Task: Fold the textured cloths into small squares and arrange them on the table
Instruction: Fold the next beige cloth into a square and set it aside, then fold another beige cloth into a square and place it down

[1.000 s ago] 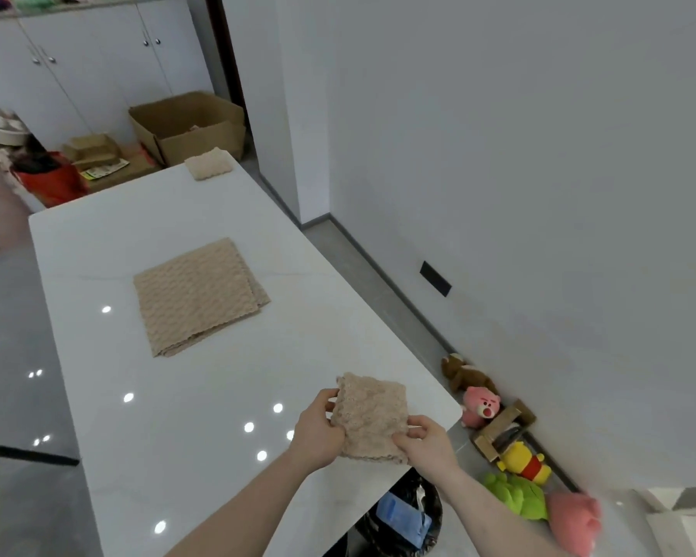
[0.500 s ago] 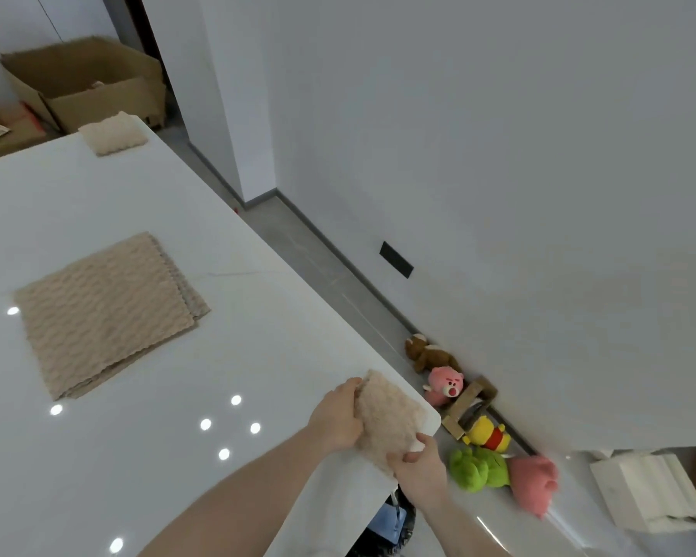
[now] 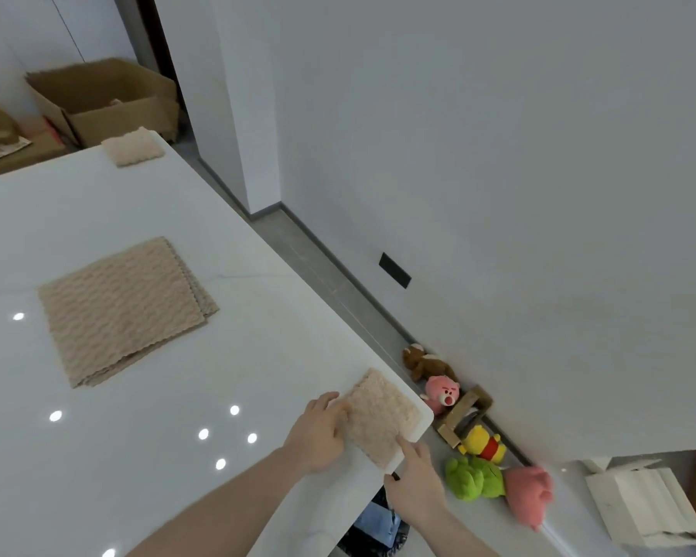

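**Folded cloth set down at the near corner of the table**

We record that the small folded cloth (image 3: 380, 416), which a second ago was held in the air between both hands above the table edge, now lies flat on the white table (image 3: 258, 355), close against its near right corner. Half a second ago it was being lowered over that corner; it is now in contact with the surface.

The left hand (image 3: 318, 434) rests at the cloth's left edge. Its fingers lie fairly straight against the fabric, apparently pressing or nudging rather than pinching; we cannot see the fingertips clearly. The right hand (image 3: 414, 482) touches the cloth's near corner from off the table edge, with a finger extended onto it. Whether the thumb pinches the fabric from below, we cannot tell.

The stack of larger cloths (image 3: 123, 309) sits well apart in the middle of the table, unchanged in place. Another folded cloth (image 3: 133, 146) lies at the far corner, likewise unchanged.

In our judgement, this piece is folded to size and is being squared into position. It sits very near the edge, so a slip off the corner is possible. The stack remains to be folded.
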Tool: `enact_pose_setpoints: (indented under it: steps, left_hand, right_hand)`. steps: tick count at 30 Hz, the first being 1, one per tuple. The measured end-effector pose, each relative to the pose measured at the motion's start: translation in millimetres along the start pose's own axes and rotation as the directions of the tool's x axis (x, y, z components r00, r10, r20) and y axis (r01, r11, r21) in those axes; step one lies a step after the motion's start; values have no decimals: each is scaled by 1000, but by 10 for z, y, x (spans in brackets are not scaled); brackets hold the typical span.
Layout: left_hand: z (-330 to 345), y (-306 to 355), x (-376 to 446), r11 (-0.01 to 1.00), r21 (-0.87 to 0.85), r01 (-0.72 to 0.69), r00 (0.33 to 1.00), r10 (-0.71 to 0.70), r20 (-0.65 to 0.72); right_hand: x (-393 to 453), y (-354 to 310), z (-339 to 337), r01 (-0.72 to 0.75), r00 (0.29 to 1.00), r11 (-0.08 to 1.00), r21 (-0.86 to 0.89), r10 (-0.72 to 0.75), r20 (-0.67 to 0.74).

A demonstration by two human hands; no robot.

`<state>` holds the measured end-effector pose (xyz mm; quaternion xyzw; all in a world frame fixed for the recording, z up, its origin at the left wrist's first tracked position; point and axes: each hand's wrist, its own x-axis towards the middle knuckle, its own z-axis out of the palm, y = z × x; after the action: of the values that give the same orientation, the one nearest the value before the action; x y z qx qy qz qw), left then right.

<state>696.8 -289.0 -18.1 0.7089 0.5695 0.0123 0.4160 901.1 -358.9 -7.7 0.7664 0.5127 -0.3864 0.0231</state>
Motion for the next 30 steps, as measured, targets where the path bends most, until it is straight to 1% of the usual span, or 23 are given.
enact_pose_setpoints:
  steps: [4,7,9,12,14,17,20,24,26,30]
  left_hand:
    - [-55,-10,-490,1000,-4,20,999,-20,-34]
    - [-121,60,-1014,996,-74,54,994,-61,-94]
    - [-154,118,-1397,989,-124,74,984,-93,-152]
    - [-155,152,-1994,976,-198,90,961,-138,-241]
    - [-148,116,-2376,972,-217,93,941,-157,-300]
    - [-138,-26,-2947,968,-233,94,907,-180,-380]
    - [-152,-205,-3396,958,-273,90,878,-205,-432]
    - [-252,-457,-3722,955,-283,87,868,-212,-450]
    - [-326,-560,-3838,960,-274,64,876,-186,-446]
    - [-559,-892,-4126,975,-222,13,899,-109,-424]
  right_hand:
    - [-293,-29,-21,95,995,995,13,-95,19]
    - [-540,-50,-4,190,982,981,47,-191,11]
    - [-714,-82,28,230,972,967,110,-233,14]
    - [-992,-173,110,275,955,928,251,-293,35]
    - [-1195,-272,189,299,945,901,314,-325,32]
    - [-1560,-442,352,339,921,863,375,-386,56]
    - [-1914,-620,474,378,898,837,396,-435,63]
    - [-2277,-839,631,420,883,817,396,-468,29]
    - [-2423,-934,718,430,885,813,393,-465,-6]
    - [-2671,-1149,964,414,907,821,393,-411,-98]
